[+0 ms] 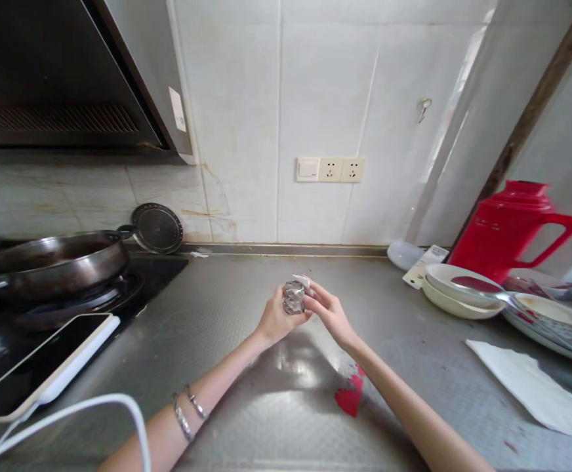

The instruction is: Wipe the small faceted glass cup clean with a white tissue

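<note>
Above the middle of the metal counter [227, 308], my left hand [275, 316] is closed around a small silvery object [294, 298] with a shiny, uneven surface. Its exact kind is not clear; it could be glass or metal. My right hand [326, 311] has its fingers bent and pressed against the right side of that object. Pinched at its fingertips is a small piece of white paper [302, 280], lying along the object's top edge. The palms and the object's lower part are hidden.
Left, a steel pan [64, 262] sits on the stove, with a phone [44, 367] and white cable [84, 403] nearer me. Right stand a red thermos [505, 229], stacked bowls [456, 298] and a white paper sheet [532, 387]. A red patch [349, 395] marks the counter.
</note>
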### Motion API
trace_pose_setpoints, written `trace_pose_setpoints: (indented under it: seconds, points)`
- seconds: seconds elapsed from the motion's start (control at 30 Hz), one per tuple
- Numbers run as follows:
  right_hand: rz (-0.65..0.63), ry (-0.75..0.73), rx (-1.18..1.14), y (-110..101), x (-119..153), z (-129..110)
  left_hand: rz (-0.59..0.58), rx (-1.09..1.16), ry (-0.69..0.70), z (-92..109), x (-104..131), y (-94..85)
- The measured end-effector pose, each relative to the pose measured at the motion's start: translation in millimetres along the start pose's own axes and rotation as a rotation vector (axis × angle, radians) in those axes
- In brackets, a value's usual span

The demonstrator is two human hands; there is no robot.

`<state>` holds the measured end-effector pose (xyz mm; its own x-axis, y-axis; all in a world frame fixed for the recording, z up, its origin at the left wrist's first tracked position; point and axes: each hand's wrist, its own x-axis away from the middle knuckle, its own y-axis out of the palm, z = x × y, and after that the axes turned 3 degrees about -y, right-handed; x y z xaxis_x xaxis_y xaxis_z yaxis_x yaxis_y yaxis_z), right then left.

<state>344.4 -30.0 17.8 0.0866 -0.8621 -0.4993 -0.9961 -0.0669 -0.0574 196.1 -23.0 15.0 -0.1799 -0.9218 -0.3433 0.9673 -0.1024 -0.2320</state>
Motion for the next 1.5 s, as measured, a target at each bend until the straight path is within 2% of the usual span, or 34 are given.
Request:
trace_pose_setpoints:
  seconds: [0.23,0.33,0.47,0.6,0.8,0.97,1.1,1.2,1.37,1.5]
  points:
    - [-0.133,0.063,-0.17,2.1,1.2,-10.1,0.044,-0.175,0.056,-4.1,0.7,-1.5]
    - [-0.112,0.082,-0.187,2.3,1.1,-10.8,0.043,-0.175,0.046,-6.8,1.0,-1.8]
    - [-0.082,0.112,-0.145,2.5,0.4,-8.8,-0.016,-0.104,-0.004,-11.9,-1.3,-4.2]
    - [-0.065,0.187,-0.154,3.0,0.1,-7.1,-0.075,-0.017,0.039,-16.5,-5.6,-9.1]
    - [-0.037,0.353,-0.286,3.5,-0.3,-4.4,-0.147,-0.135,0.103,-19.2,-7.5,-12.2]
    - [-0.035,0.403,-0.315,2.3,-1.4,-3.0,-0.129,-0.19,0.129,-21.4,-6.7,-8.0]
    - [-0.031,0.461,-0.243,-2.6,-3.8,-2.5,-0.108,-0.191,0.128,-19.3,-5.7,-6.7]
    - [0.009,0.378,-0.089,-6.4,-7.3,3.6,-0.098,-0.215,0.117,-19.6,-4.6,-5.9]
    - [0.08,0.043,0.236,-7.4,-9.2,13.3,-0.122,-0.221,0.108,-23.8,-3.1,-3.4]
    - [0.072,-0.132,0.364,-4.9,-2.6,8.5,-0.137,-0.199,0.131,-23.2,-2.4,-1.5]
